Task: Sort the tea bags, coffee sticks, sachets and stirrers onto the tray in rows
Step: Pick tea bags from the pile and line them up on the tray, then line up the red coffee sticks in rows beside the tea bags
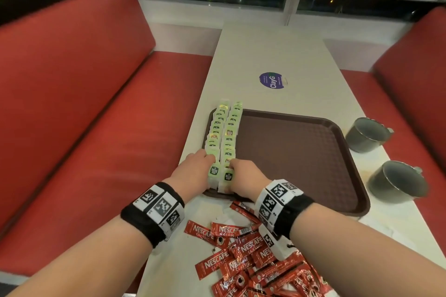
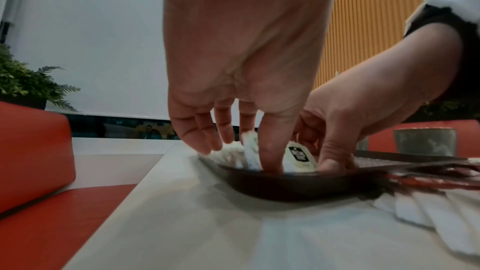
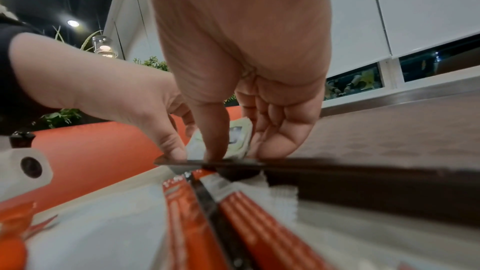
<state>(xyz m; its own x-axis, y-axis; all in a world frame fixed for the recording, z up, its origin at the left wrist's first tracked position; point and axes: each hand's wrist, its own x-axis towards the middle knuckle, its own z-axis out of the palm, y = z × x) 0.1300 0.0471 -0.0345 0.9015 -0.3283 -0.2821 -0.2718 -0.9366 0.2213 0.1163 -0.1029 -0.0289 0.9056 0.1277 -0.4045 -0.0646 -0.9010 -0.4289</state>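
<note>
A brown tray [image 1: 289, 152] lies on the white table. Two rows of green-labelled tea bags [image 1: 214, 132] run along its left side, overlapping like tiles. My left hand [image 1: 205, 169] pinches the nearest bags of the left row between thumb and fingers. My right hand [image 1: 235, 175] grips the near end of the right row [image 1: 230, 132] the same way. The left wrist view shows my left hand [image 2: 241, 151] over the tray rim [image 2: 285, 184], beside a labelled tea bag [image 2: 298, 154]. In the right wrist view my right hand [image 3: 241, 141] holds a tea bag [image 3: 237, 132]. Red coffee sticks [image 1: 248, 248] are heaped near me.
Two grey metal cups [image 1: 366, 134] [image 1: 395, 182] stand right of the tray. White sachets [image 2: 441, 213] lie under the coffee sticks by the tray's near edge. A purple sticker [image 1: 272, 80] is on the table beyond. Red benches [image 1: 72, 103] flank both sides.
</note>
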